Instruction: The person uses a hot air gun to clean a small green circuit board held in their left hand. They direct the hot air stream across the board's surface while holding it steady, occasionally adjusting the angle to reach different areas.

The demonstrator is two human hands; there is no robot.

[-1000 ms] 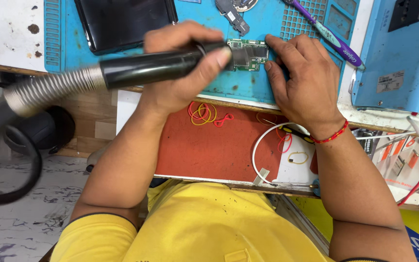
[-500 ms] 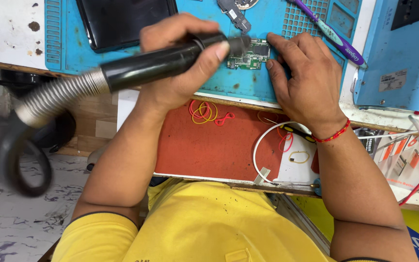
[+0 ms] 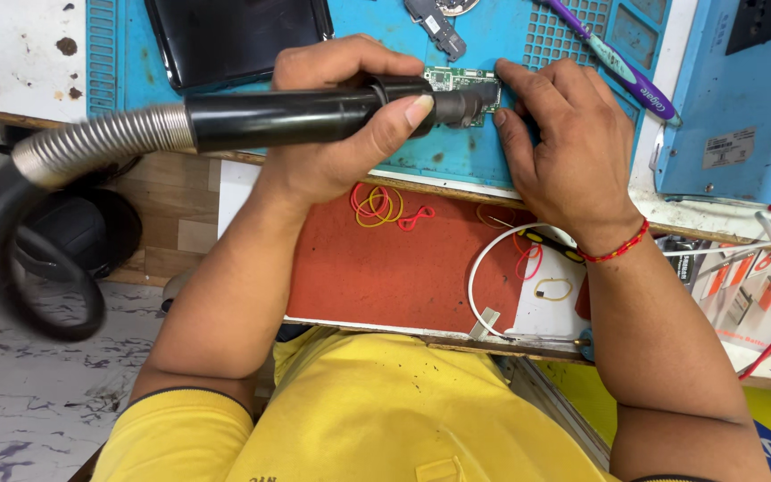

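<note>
The left hand (image 3: 341, 134) is wrapped around a black nozzle (image 3: 314, 114) that runs back into a ribbed grey hose (image 3: 91, 147); the nozzle's tip sits right at a small green board (image 3: 459, 82) lying on the blue mat (image 3: 457, 152). The right hand (image 3: 564, 152) lies flat, fingertips pressing the board's right edge, holding nothing. A toothbrush (image 3: 613, 62) rests on the mat further right. Rubber bands (image 3: 385, 207) lie on the red pad (image 3: 385, 268) below.
</note>
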